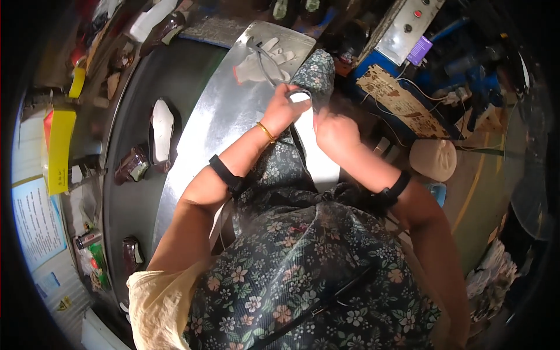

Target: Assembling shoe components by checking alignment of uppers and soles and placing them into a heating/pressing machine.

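A long shoe [317,154] with a white underside and a dark edge lies bottom up over my lap, on the flowered cloth. My left hand [284,111] is closed round its far end, thumb pressed on the white surface. On the other side of that end, my right hand [337,135] is curled tight against the shoe's edge. What its fingers pinch is hidden and slightly blurred. Just beyond my left hand, a pale glove [256,69] with a red cuff and a long grey two-handled tool [265,63] lie on the metal table [201,111].
To the left runs a dark conveyor belt [137,204] carrying a white-bottomed shoe [161,131] and dark glossy shoes [133,165]. A blue machine with a control panel [408,26] and loose cables stands at the far right. A pale round stool-like object [433,159] is right of my arm.
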Available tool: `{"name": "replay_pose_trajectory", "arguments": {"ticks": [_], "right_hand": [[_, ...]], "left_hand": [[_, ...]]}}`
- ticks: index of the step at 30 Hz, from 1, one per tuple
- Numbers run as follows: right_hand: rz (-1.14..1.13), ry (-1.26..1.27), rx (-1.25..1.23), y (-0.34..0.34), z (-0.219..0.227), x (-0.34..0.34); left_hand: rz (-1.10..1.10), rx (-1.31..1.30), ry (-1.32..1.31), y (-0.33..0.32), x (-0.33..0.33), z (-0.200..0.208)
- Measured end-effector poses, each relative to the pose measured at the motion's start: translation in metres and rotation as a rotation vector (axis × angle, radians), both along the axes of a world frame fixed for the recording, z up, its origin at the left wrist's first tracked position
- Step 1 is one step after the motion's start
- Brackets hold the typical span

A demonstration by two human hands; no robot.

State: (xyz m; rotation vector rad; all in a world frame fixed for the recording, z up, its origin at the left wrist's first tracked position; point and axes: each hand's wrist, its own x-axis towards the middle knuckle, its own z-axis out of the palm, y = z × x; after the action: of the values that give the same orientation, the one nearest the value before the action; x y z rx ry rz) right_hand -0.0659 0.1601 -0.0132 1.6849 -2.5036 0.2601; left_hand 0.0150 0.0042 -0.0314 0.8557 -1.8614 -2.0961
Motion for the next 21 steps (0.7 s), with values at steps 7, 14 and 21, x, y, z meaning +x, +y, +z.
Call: {"name": "replay_pose_trajectory", "arguments": {"ticks": [7,14,21], "right_hand": [[-0.139,-1.363,-0.23,0.039,-0.008,0.006],[-0.206,-1.079,-0.134,-0.01,0.01,0.034],[-0.127,-0.932,-0.265,-0.02,-0.02,0.039]], "left_hand": [[-0.055,0.633,0.279,-0.011,0.008,0.01],[0.026,-0.843,-0.781,0.023,0.031,0.02],[-0.208,-0.988,-0.583,0.005,0.062,0.035]]}}
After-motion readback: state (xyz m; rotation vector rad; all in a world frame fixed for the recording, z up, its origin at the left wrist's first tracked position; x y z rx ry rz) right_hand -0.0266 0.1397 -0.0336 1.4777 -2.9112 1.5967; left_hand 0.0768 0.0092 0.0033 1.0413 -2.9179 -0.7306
